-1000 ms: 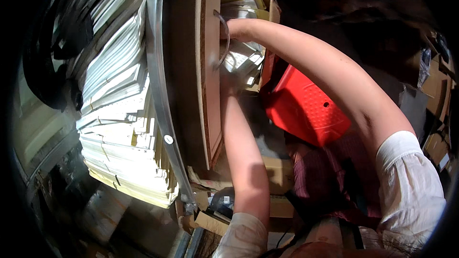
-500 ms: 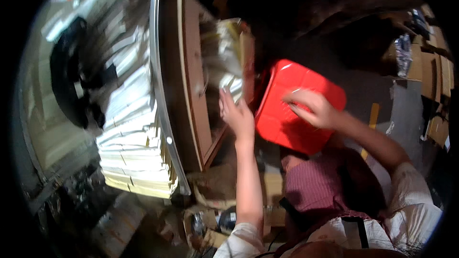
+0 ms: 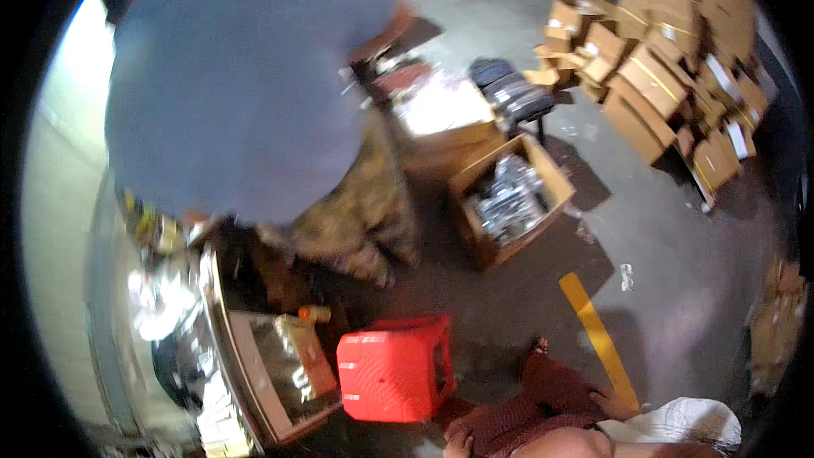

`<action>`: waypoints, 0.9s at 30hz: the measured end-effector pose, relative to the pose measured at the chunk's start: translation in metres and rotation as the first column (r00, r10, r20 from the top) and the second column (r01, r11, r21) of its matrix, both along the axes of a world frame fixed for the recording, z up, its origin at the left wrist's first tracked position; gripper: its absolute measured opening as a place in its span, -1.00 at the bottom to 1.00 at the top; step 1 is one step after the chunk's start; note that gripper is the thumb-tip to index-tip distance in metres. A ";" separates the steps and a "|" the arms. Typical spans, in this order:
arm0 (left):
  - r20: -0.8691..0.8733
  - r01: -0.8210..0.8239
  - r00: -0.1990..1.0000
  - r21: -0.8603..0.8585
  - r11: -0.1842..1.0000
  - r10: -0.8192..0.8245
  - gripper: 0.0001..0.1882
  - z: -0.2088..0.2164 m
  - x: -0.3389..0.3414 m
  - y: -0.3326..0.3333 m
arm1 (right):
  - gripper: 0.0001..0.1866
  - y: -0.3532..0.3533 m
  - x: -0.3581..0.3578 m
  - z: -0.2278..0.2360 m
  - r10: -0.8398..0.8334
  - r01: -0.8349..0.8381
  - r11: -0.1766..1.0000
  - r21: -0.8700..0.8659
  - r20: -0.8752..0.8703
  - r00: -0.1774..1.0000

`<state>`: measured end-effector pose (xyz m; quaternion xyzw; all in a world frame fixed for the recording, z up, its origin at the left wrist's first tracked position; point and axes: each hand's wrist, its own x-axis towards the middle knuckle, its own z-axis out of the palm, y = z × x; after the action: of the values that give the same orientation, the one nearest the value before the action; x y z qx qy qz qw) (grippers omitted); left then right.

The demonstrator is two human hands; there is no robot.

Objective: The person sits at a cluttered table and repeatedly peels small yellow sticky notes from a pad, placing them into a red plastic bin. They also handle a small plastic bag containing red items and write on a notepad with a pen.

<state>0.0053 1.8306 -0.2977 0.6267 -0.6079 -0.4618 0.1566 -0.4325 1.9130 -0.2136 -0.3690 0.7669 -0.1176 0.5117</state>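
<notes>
My left hand [image 3: 459, 442] rests on my leg in dark red trousers [image 3: 509, 424] near the lower edge, its fingers partly spread. My right hand [image 3: 612, 404] lies on the other thigh with its fingers laid out. Nothing shows in either hand. To the left of my left hand, and apart from it, is a red plastic stool [image 3: 388, 373]. Beyond the stool, an open drawer [image 3: 264, 390] holds papers and a tan folder or board [image 3: 312, 360]. Stacked papers [image 3: 222, 424] lie on the desk top beside it.
A person in a grey-blue shirt [image 3: 246, 93] bends over at upper left. An open carton [image 3: 555, 195] holds clear plastic wrapping, with a black padded seat [image 3: 517, 93] behind it. Cardboard boxes [image 3: 653, 76] are piled at far right. Yellow tape [image 3: 598, 339] marks the floor.
The view has swung up and to the right, bringing the other person and boxes in. My right hand has left the stool, my left hand the drawer; both now rest on my legs.
</notes>
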 end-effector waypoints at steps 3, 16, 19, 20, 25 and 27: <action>0.027 0.134 0.990 0.109 0.985 -0.138 -0.61 0.014 -0.065 -0.065 | -0.59 0.020 -0.067 -0.026 -0.122 0.123 0.991 -0.051 0.010 0.992; 0.245 0.467 0.802 0.311 0.827 -0.545 -0.62 0.046 -0.315 -0.372 | -0.60 -0.156 -0.303 0.042 0.064 -0.065 0.993 -0.095 -0.017 0.998; 0.297 0.457 0.748 0.419 0.784 -0.594 -0.63 0.019 -0.369 -0.438 | -0.59 -0.240 -0.377 0.062 0.076 -0.085 0.985 -0.153 -0.067 0.995; 0.313 0.463 0.713 0.462 0.757 -0.627 -0.63 0.013 -0.381 -0.458 | -0.59 -0.256 -0.397 0.064 0.071 -0.083 0.984 -0.160 -0.078 0.994; 0.336 0.665 0.373 0.553 0.502 -0.865 -0.62 -0.019 -0.479 -0.564 | -0.58 -0.291 -0.513 0.103 0.070 -0.074 0.997 -0.019 -0.160 0.985; 0.389 0.743 0.351 0.437 0.506 -0.852 -0.62 -0.014 -0.518 -0.613 | -0.58 -0.322 -0.557 0.119 0.151 -0.148 0.989 0.028 -0.171 0.974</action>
<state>-0.5125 1.2171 -0.3121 0.3649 -0.8056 -0.3262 -0.3337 -0.9891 1.5906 -0.0943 -0.4306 0.7791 -0.0403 0.4538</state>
